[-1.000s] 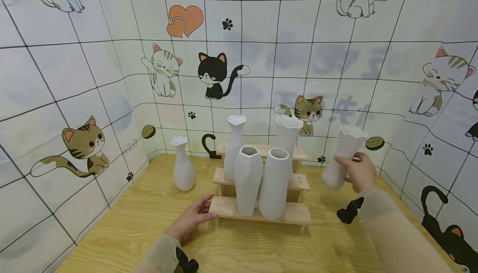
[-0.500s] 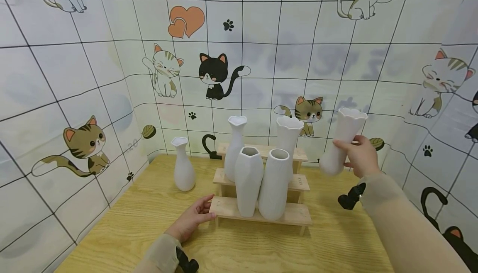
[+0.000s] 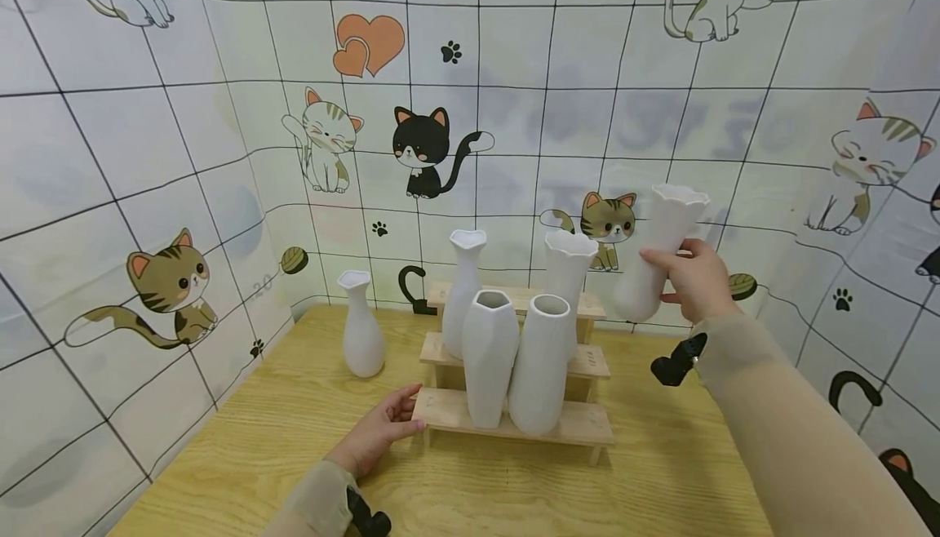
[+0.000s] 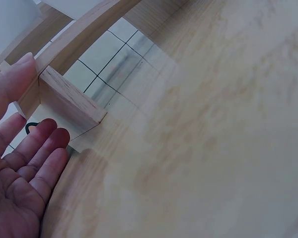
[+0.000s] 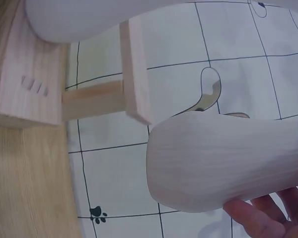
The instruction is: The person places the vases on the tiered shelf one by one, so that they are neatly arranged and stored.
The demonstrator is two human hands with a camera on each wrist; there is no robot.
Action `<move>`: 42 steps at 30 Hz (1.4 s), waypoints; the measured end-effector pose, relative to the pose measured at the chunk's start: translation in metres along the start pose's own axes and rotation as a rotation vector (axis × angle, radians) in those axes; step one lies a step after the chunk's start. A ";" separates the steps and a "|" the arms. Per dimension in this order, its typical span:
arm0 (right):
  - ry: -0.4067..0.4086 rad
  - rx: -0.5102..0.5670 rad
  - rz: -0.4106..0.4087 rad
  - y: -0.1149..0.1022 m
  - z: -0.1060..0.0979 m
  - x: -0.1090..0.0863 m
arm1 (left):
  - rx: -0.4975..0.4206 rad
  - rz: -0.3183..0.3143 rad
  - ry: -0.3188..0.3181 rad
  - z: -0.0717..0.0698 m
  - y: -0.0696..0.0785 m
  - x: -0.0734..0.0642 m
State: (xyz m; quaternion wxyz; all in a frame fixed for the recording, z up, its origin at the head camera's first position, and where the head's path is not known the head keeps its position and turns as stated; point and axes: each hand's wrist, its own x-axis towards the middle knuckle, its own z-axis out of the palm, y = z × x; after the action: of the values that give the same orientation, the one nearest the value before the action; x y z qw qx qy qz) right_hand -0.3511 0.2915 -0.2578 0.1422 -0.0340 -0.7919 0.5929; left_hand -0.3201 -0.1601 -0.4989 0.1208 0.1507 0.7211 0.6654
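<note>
A white vase [image 3: 639, 296] with a ruffled rim is in my right hand [image 3: 698, 280], gripped round its middle. It is raised to the right of the three-step wooden display stand [image 3: 442, 408], base tilted left. In the right wrist view, the rounded vase base [image 5: 198, 163] is beside the upper step. My left hand [image 3: 376, 432] holds the left end of the lowest step, thumb at the front corner. On that step stand a faceted vase [image 3: 490, 366] and a round-mouthed vase [image 3: 542, 370]. Behind them rise a slender vase [image 3: 464, 292] and a ruffled vase [image 3: 569, 268], their bases partly hidden.
Another slender white vase [image 3: 363, 337] stands on the wood-grain table [image 3: 264, 447], left of the stand. A white wall covering [image 3: 514, 121] with grid lines and cartoon cats encloses the table at the back and sides.
My right hand has lifted the ruffled vase higher and, in the last half second, brought it left towards the stand. The left hand and the other vases have stayed put.
</note>
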 end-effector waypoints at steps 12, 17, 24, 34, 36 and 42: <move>-0.030 0.006 -0.052 -0.017 0.023 0.010 | -0.002 -0.009 -0.002 0.000 0.001 0.000; -0.054 0.003 -0.062 -0.020 0.033 0.012 | 0.007 -0.003 -0.012 -0.002 -0.002 0.001; -0.090 -0.001 -0.056 -0.021 0.044 0.015 | 0.007 -0.003 -0.013 -0.003 -0.004 0.002; -0.120 -0.006 -0.039 -0.021 0.052 0.020 | -0.002 0.000 -0.006 0.000 0.000 -0.001; -0.126 -0.009 -0.042 -0.021 0.055 0.020 | -0.002 0.001 -0.004 0.000 0.000 -0.001; -0.131 -0.014 -0.043 -0.021 0.060 0.021 | 0.000 -0.003 0.000 0.000 0.000 -0.001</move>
State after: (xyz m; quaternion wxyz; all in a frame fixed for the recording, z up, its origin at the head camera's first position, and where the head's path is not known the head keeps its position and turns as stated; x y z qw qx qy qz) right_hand -0.3851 0.2340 -0.2495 0.1024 0.0209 -0.8041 0.5852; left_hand -0.3194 -0.1605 -0.4990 0.1217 0.1499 0.7212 0.6653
